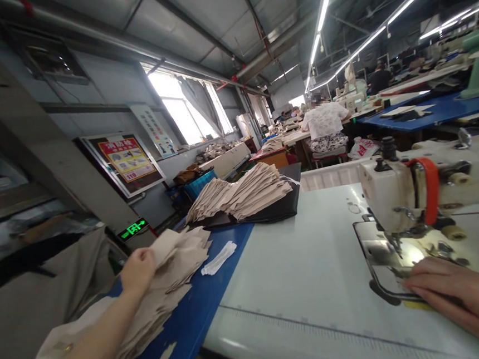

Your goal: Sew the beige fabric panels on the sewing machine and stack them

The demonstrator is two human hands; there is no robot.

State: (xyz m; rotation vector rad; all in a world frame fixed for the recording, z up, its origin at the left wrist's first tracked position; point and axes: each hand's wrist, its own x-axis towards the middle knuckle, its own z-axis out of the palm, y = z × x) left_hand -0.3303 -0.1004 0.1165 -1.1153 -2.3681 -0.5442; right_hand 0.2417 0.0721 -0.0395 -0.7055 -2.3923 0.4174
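My left hand (138, 270) is closed on the edge of a beige fabric piece (165, 246) at the top of a layered pile (183, 262) on the blue tabletop. More beige pieces lie under my left forearm, one with a small round metallic spot. My right hand (459, 289) rests at the sewing machine (395, 194), its fingertips together on the metal plate (376, 254), just in front of the lit needle area. Whatever those fingertips hold, if anything, is too small to make out. White strips (219, 258) lie between the pile and the pale machine table (298, 275).
A second stack of beige pieces (244, 193) lies on a black folder-like sheet (263, 213) at the table's far end. A ruler scale (302, 322) runs along the near edge. Farther off, a person (324, 122) sits at another workstation. A green exit sign (133, 229) glows at left.
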